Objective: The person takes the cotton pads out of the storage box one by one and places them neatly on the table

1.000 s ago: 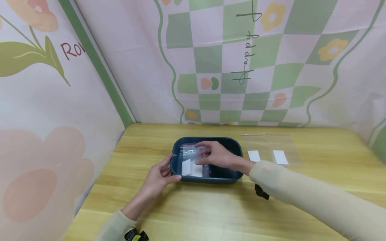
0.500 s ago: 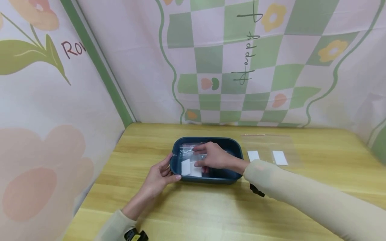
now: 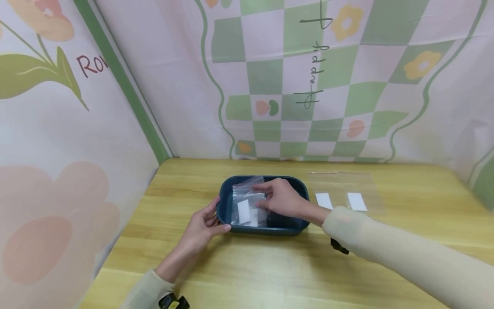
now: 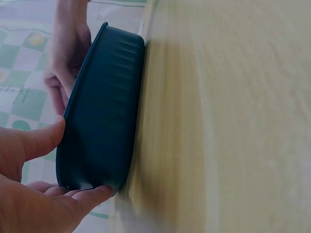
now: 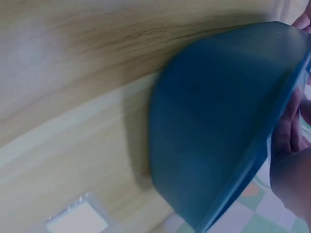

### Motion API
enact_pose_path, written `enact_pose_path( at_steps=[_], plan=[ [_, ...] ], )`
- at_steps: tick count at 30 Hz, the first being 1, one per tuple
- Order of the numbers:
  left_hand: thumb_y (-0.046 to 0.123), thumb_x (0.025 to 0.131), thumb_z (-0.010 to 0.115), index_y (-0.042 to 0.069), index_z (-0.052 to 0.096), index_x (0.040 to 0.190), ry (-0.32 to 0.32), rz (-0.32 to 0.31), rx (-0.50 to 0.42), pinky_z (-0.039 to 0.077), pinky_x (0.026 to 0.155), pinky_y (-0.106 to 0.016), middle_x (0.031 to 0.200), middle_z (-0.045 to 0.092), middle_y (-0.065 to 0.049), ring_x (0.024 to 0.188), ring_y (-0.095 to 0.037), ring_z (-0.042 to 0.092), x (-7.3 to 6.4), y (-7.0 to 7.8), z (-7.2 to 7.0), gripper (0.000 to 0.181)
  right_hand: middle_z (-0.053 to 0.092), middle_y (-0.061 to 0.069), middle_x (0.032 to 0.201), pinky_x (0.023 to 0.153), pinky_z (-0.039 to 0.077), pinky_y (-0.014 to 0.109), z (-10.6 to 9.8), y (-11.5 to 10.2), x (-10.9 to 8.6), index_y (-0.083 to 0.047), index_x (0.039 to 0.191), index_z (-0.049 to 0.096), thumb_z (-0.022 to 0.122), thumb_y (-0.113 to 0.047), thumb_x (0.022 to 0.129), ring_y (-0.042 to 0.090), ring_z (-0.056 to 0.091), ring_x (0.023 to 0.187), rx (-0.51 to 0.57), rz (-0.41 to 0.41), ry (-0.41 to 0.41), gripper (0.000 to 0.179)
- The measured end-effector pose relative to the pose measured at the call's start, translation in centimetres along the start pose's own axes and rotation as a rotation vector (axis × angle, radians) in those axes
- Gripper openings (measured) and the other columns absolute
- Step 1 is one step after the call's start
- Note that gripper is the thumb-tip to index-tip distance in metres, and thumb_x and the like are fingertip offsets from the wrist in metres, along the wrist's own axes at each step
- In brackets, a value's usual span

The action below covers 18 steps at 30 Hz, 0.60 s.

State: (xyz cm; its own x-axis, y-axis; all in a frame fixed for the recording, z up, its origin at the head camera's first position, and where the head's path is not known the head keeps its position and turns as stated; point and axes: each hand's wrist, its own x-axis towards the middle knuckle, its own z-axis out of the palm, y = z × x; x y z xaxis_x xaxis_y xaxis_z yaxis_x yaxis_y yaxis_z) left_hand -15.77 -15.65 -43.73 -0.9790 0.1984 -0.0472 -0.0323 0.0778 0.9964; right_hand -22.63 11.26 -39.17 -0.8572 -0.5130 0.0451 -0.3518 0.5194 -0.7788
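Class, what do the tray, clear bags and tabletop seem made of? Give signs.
Tray: probably moulded plastic, smooth satin; rounded corners, soft sheen.
Clear bags: likely plastic film, glossy; creases, glints.
Tabletop: wood or wood-look laminate, slightly shiny; grain, soft reflections.

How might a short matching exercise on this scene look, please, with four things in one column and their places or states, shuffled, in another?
Column one
1. Left hand
2. Tray
3. Right hand
4. Checked backdrop

Column two
A. Fingers over the inside of the tray, at a clear bag
B. Green and white, hanging behind the table
C. Gripping the tray's left end
D. Dark blue, standing on the table

Right pairs: 1-C, 2-D, 3-A, 4-B
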Motion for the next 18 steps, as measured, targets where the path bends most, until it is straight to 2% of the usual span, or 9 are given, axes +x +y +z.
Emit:
enact_pose_path(
  at_steps=[2, 3, 6, 9, 14, 18],
  plan=[
    [-0.01, 0.091, 0.076, 0.003, 0.032, 0.164, 0.0, 0.005, -0.001, 0.049, 0.107, -0.036, 0.165, 0.035, -0.021, 0.145, -0.04, 0.043, -0.1, 0.0, 0.0, 0.087, 0.079, 0.009, 0.086, 0.047, 0.046, 0.026, -0.6, 0.0, -0.4, -0.001, 0.144, 0.064, 0.08, -0.008, 0.094, 0.024, 0.071, 0.059, 0.006, -0.011, 0.012, 0.053],
    [-0.01, 0.091, 0.076, 0.002, 0.031, 0.164, 0.0, 0.009, 0.0, 0.048, 0.108, -0.036, 0.165, 0.034, -0.022, 0.145, -0.04, 0.043, -0.1, 0.0, 0.0, 0.087, 0.079, 0.01, 0.085, 0.047, 0.047, 0.026, -0.9, 0.0, -0.6, 0.0, 0.144, 0.063, 0.08, -0.006, 0.094, 0.023, 0.071, 0.059, 0.023, -0.009, 0.014, 0.054],
    [-0.011, 0.091, 0.076, 0.0, 0.031, 0.163, 0.007, 0.013, 0.008, 0.047, 0.109, -0.036, 0.164, 0.034, -0.022, 0.145, -0.041, 0.043, -0.1, 0.0, 0.0, 0.086, 0.078, 0.019, 0.108, 0.053, 0.057, 0.029, -2.2, 0.0, -1.4, 0.004, 0.146, 0.059, 0.078, -0.001, 0.093, 0.023, 0.072, 0.061, 0.094, -0.005, 0.01, 0.057],
    [-0.011, 0.09, 0.077, 0.001, 0.032, 0.163, 0.017, 0.01, 0.014, 0.047, 0.108, -0.037, 0.164, 0.035, -0.022, 0.144, -0.04, 0.044, 0.0, 0.0, 0.1, 0.086, 0.064, 0.026, 0.139, 0.059, 0.064, 0.038, -3.8, 0.1, -2.4, 0.009, 0.148, 0.054, 0.077, 0.004, 0.092, 0.024, 0.071, 0.063, 0.176, 0.004, 0.009, 0.061],
    [-0.009, 0.091, 0.077, 0.002, 0.033, 0.163, 0.02, 0.007, 0.03, 0.049, 0.107, -0.035, 0.165, 0.035, -0.02, 0.144, -0.039, 0.045, 0.0, 0.0, 0.2, 0.086, 0.059, 0.026, 0.144, 0.061, 0.065, 0.04, -7.4, -0.1, -4.4, 0.009, 0.15, 0.051, 0.078, 0.006, 0.09, 0.026, 0.073, 0.064, 0.193, 0.001, 0.072, 0.066],
    [-0.01, 0.09, 0.077, 0.001, 0.033, 0.163, 0.022, 0.01, 0.036, 0.049, 0.106, -0.035, 0.165, 0.035, -0.019, 0.144, -0.039, 0.045, -0.1, -0.1, 0.2, 0.086, 0.062, 0.025, 0.142, 0.06, 0.065, 0.037, -10.8, -0.2, -6.0, 0.004, 0.151, 0.053, 0.081, -0.001, 0.09, 0.027, 0.075, 0.067, 0.139, 0.028, 0.149, 0.067]
  ],
)
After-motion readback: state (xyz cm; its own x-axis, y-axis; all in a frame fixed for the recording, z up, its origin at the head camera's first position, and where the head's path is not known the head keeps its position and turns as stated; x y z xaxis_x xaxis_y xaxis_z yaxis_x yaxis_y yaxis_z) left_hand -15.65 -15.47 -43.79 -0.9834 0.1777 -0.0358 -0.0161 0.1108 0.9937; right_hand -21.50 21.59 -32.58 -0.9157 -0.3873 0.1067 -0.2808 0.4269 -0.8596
